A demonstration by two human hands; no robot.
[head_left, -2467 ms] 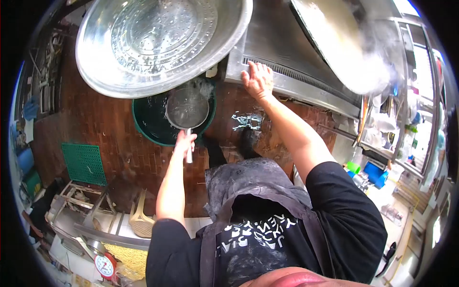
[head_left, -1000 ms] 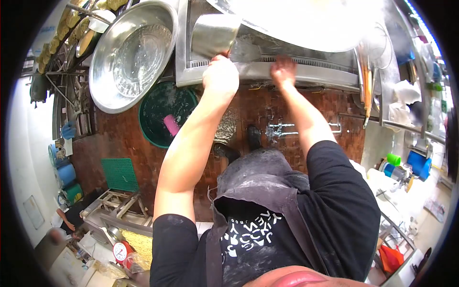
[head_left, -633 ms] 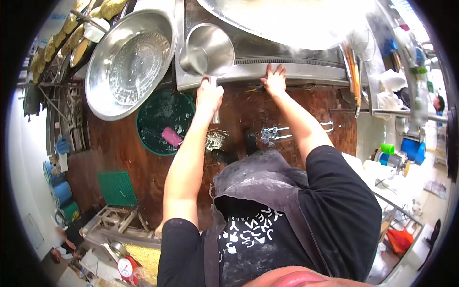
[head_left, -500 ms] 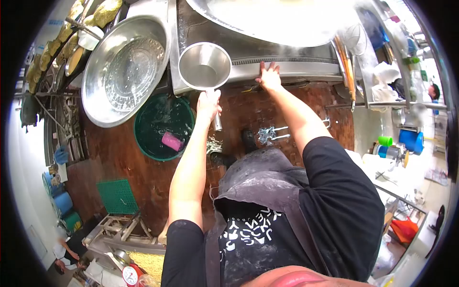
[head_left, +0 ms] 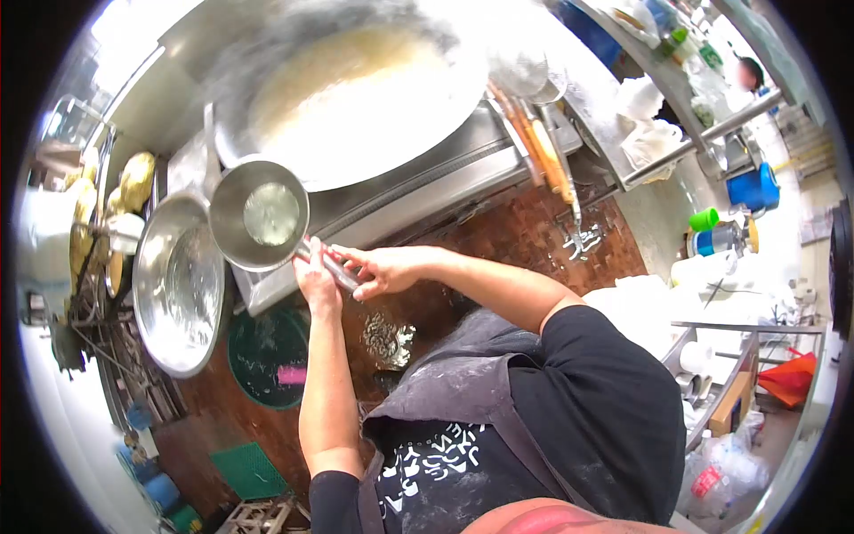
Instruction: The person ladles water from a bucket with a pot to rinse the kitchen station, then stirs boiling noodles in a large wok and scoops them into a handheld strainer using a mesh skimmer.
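A deep metal dipper (head_left: 233, 230) with a straight handle is tilted over the stove's front-left corner, with some cloudy liquid in its bottom. My left hand (head_left: 317, 278) is closed around the handle close to the cup. Farther down the same handle, the fingers of my right hand (head_left: 378, 270) are wrapped near its end. Just beyond the dipper stands a very wide wok (head_left: 356, 160) of pale, steaming liquid. A large metal basin (head_left: 151, 303) is left of the dipper, with a wet, shiny inside.
Below the basin, a dark green tub (head_left: 253, 378) on the floor holds water and a pink object (head_left: 290, 375). Long-handled tools (head_left: 541, 147) lean at the stove's right end. A metal rail (head_left: 694, 147) and shelving stand to the right. Water wets the brown floor (head_left: 445, 311).
My right hand has left the stove's front edge and joined my left on the dipper's handle. The dipper, empty-looking before, now shows liquid. The view has turned, showing more of the wok.
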